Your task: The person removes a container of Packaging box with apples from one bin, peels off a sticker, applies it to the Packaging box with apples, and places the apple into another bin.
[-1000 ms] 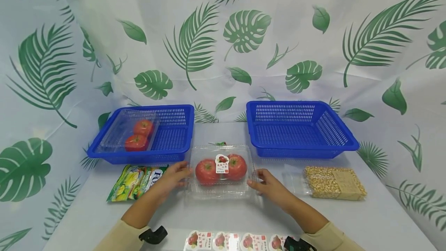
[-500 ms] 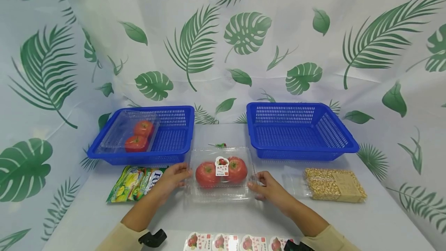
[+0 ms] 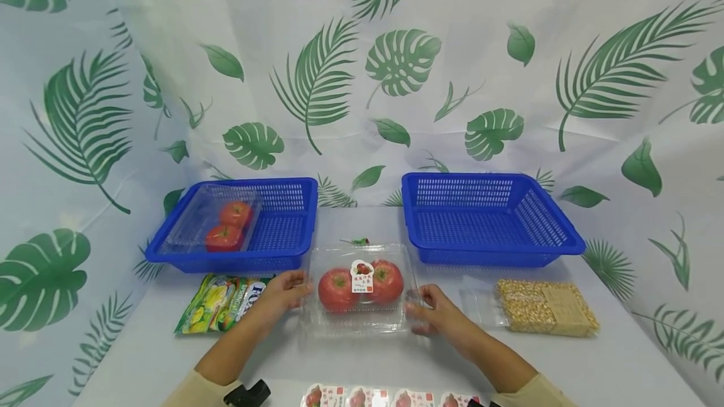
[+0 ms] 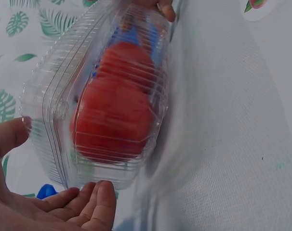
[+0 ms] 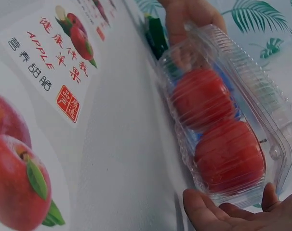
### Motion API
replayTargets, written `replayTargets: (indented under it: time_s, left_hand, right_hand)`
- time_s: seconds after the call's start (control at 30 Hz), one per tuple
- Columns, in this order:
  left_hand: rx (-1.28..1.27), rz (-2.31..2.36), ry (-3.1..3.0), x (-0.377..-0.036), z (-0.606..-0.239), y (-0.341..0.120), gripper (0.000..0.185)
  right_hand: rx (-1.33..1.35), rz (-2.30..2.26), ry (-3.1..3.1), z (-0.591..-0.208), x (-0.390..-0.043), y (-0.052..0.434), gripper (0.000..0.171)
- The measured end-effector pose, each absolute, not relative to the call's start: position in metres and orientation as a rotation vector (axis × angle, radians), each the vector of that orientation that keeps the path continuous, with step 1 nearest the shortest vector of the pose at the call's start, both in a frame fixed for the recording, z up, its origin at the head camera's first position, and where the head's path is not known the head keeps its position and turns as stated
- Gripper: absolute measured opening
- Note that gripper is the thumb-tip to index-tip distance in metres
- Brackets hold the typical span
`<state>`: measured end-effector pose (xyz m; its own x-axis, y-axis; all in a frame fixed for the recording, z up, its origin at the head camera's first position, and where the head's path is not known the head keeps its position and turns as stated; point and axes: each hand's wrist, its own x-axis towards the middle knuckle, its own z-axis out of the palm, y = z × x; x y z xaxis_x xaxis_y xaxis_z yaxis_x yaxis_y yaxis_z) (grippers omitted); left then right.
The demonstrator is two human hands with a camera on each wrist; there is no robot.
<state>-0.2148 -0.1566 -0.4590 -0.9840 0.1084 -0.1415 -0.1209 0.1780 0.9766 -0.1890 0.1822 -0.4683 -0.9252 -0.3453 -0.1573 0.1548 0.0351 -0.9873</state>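
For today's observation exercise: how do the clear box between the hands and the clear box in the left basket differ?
The box between the hands rests on the table; the other box lies inside the left basket. The near box carries a sticker on its lid; no sticker shows on the far box. The left hand and right hand hold the near box's ends; nothing touches the far one. Both are clear plastic and hold two red fruits.

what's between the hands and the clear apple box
Nothing visible. The left hand and right hand each touch an end of the apple box, fingers against the plastic, with no gap or other thing between in either wrist view.
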Motion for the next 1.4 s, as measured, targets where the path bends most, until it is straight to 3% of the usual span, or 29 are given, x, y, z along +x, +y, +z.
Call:
replayTargets:
  time_s: [0.27, 0.53, 0.73, 0.87, 1.1, 1.4]
  left_hand:
    - [-0.01, 1.907, 2.269, -0.212, -0.462, -0.158, 0.051]
    - [-0.016, 1.971, 2.214, -0.212, -0.464, -0.16, 0.037]
    - [0.043, 1.955, 2.17, -0.211, -0.463, -0.163, 0.039]
    - [0.08, 1.962, 2.118, -0.212, -0.464, -0.166, 0.045]
    - [0.074, 1.971, 2.016, -0.219, -0.463, -0.171, 0.073]
    - [0.284, 1.884, 1.637, -0.224, -0.463, -0.183, 0.072]
  right_hand:
    - [-0.12, -1.975, 1.976, -0.467, -0.186, 0.179, 0.053]
    - [-0.005, -2.026, 1.95, -0.463, -0.188, 0.176, 0.031]
    - [-0.018, -2.079, 1.919, -0.461, -0.188, 0.18, 0.019]
    - [-0.047, -2.068, 1.923, -0.459, -0.188, 0.183, 0.017]
    - [-0.173, -2.015, 1.919, -0.455, -0.19, 0.189, 0.012]
    - [-0.264, -1.878, 2.002, -0.444, -0.196, 0.197, 0.018]
